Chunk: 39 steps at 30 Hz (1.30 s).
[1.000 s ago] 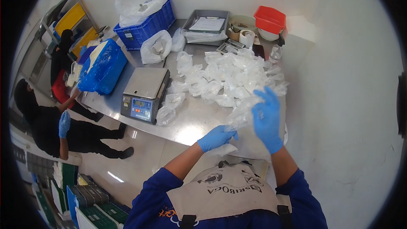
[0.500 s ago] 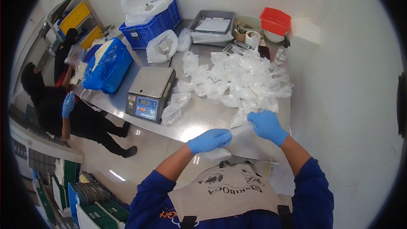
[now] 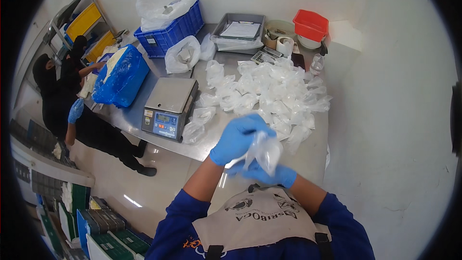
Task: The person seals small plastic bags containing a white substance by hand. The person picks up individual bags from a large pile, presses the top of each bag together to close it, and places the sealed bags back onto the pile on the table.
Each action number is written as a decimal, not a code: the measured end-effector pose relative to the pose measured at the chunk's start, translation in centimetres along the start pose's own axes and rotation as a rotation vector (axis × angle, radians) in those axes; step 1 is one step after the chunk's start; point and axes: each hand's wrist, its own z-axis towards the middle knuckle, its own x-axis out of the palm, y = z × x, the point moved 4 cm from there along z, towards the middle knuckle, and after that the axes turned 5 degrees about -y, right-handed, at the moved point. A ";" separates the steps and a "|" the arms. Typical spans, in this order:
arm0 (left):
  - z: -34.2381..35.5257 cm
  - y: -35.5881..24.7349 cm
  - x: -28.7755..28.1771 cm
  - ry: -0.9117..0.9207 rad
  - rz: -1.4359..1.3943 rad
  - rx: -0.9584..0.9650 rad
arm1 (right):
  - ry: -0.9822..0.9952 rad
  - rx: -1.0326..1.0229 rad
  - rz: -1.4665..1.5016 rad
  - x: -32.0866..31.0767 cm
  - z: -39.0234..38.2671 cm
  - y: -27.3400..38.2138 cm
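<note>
Both my hands wear blue gloves and are close together in front of my apron, at the table's near edge. My left hand (image 3: 240, 137) is closed on a clear plastic bag (image 3: 264, 153), whose loose upper end sticks out toward the right. Just below it, my right hand (image 3: 272, 175) is wrapped against the same bag, its fingers partly hidden and a little blurred. White contents show between the two hands. Beyond them a heap of small knotted clear bags with white contents (image 3: 269, 89) covers the table's right half.
Left of the heap stands a digital scale (image 3: 166, 108) on the steel table (image 3: 216, 142). Behind are a blue crate (image 3: 175, 31), a grey tray (image 3: 224, 43) and a red basin (image 3: 312, 24). Two people in black work near a blue-wrapped block (image 3: 122, 77) at left.
My right hand has swung left and down, below my left hand. My left hand has risen slightly with the bag, which now stands up between them. A co-worker's arm has reached toward the blue-wrapped block.
</note>
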 end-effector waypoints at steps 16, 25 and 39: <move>-3.7 7.3 2.4 -0.429 -0.396 -0.537 | -0.391 -0.172 -0.916 -4.5 2.3 5.5; -4.1 7.0 3.6 -0.576 -0.386 -0.405 | -0.572 -0.133 -0.850 -6.4 2.8 4.4; -4.1 6.6 3.3 -0.358 -0.699 -0.590 | -0.352 -0.080 -0.601 -6.5 1.9 5.9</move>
